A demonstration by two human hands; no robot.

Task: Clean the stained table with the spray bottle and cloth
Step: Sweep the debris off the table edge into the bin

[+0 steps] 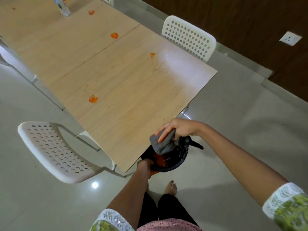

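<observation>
The right hand (180, 130) gripped the cloth (162, 144) at the table (133, 90) edge, over a black bowl (166, 160) the left hand (144, 165) clasped — remaining stains (93, 98) lay ahead-left; the bottle (62, 5) stood at the far end.

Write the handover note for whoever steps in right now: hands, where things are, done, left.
Right hand: pressing the grey cloth at the table's near corner, over a black bowl.
Left hand: holding that bowl under the table edge; orange residue inside.
Spray bottle: standing at the far end, partly out of view.
Done: near corner looks clean.
Left: orange stains at, possibly more beyond.
</observation>
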